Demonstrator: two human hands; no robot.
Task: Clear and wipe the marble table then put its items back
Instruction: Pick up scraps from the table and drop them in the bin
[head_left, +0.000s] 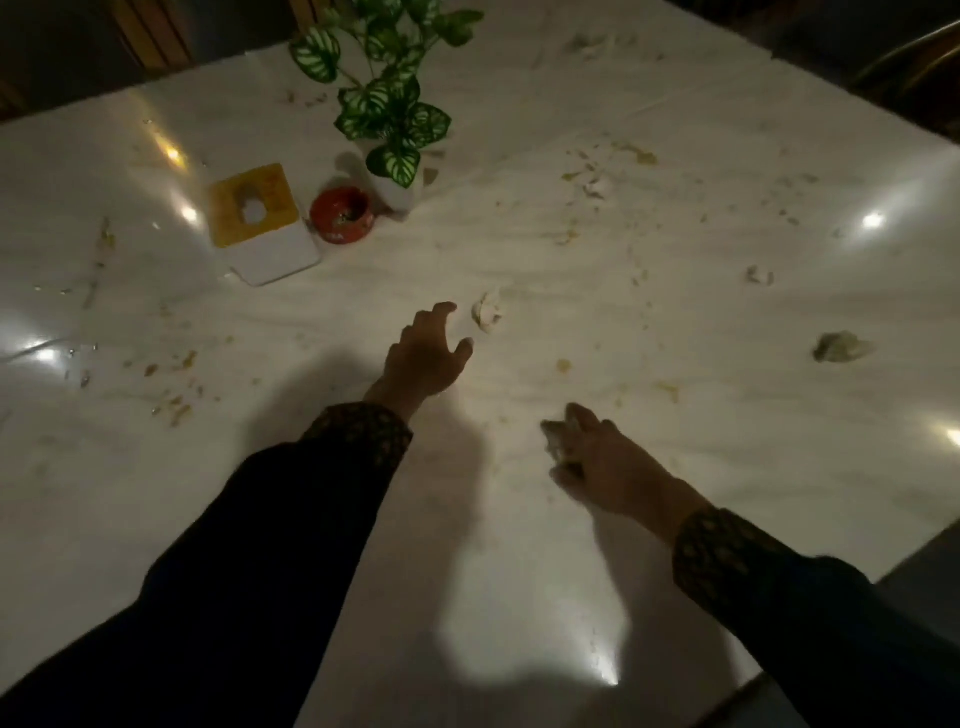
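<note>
The marble bench (675, 156) fills the view, its far corners cut off by the frame and its near right corner ending at a dark edge. Crumbs and yellowish smears are scattered over it, with bright lamp glints here and there.

The plant (384, 88) stands near the far middle, its top leaves cut off by the frame; leaves hide most of its white pot (395, 187). Just left of the pot lies a card (262, 223), yellow on top and white below, its print too blurred to read. Between card and pot sits a red bowl (343, 214), touching or nearly touching the pot; its contents are hard to make out.

Both dark sleeves reach in from the near edge. The left hand (426, 353), well nearer than the plant, is spread with fingers loosely curved, holding nothing. Just beyond its fingertips lies a crumpled tissue (487, 312), not touched. The right hand (597, 462), near and right of the plant, grips a pale wad (558, 439), mostly hidden by fingers.

Far right of the plant lies a second crumpled scrap (841, 347), greyish and blurred.
</note>
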